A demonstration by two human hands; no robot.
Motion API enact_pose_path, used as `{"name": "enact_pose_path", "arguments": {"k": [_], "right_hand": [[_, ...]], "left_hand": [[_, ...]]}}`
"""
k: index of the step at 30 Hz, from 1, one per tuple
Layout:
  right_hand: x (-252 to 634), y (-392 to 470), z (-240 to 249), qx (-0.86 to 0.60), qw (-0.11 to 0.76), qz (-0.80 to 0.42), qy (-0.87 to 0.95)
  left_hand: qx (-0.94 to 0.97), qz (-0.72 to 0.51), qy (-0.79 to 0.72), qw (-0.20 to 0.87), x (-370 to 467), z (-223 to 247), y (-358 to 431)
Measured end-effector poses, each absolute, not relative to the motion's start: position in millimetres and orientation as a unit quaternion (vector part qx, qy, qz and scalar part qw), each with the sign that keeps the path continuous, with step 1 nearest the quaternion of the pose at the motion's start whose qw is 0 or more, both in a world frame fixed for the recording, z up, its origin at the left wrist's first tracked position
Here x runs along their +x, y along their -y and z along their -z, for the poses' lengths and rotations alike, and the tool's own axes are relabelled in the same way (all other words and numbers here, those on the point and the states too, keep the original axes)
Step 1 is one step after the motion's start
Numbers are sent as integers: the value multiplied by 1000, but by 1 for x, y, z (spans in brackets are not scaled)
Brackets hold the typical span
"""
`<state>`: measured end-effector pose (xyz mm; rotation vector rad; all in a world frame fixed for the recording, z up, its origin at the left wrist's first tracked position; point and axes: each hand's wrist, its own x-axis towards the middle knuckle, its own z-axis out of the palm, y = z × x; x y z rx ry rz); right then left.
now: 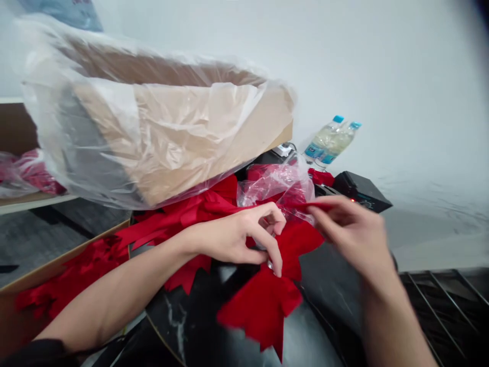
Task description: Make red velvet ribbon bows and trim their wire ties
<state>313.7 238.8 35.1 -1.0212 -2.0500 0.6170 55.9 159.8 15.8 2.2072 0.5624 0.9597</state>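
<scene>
A red fabric bow (263, 306) with notched ends lies over the dark marbled table (198, 316), just below the centre of the view. My left hand (260, 232) is curled over the bow's upper part, its fingertips pressing on the red fabric near a small shiny spot. To the right, my right hand (344, 224) pinches a thin strip of red fabric (313, 205) between thumb and fingers, level with the top of my left hand. Motion blurs the right hand slightly. More red ribbon (187, 214) is heaped behind my left forearm.
A large cardboard box (183, 137) lined with clear plastic stands at the back left. A crate (69, 260) of red bows is at the left. Behind my hands are a plastic bag (282, 183), two bottles (328, 140) and a black device (361, 191). A metal rack (446, 300) stands right.
</scene>
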Motion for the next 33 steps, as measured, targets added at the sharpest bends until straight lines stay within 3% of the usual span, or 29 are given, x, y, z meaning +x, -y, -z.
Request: {"name": "enact_pose_path", "arguments": {"k": [3,5,8,14,19,21,24,28,33], "right_hand": [[320,-224,-55,-416,525,-205,714],[312,-211,-55,-377,564,-192,709],[291,-197,-38,-289,556,-181,758],[279,-199,-7,-220,522,-172,806],[287,-205,-3,-234,532,-114,805],[287,-205,-4,-247,527,-112,805],[284,-204,-4,-270,518,-170,794],[280,-204,-3,-287,522,-311,741],[279,-201,-4,-332,508,-380,698]], "left_hand": [[795,-397,-275,366,53,-12,-164],[705,-456,-338,425,53,-12,-163],[619,-472,-351,519,56,-11,-161],[626,-545,-357,429,57,-10,-164],[609,-508,-364,489,58,-13,-162],[622,-514,-367,464,61,-12,-162],[618,-543,-396,409,63,-9,-163],[595,-534,-418,431,60,-9,-166],[580,-518,-437,452,58,-13,-167]]}}
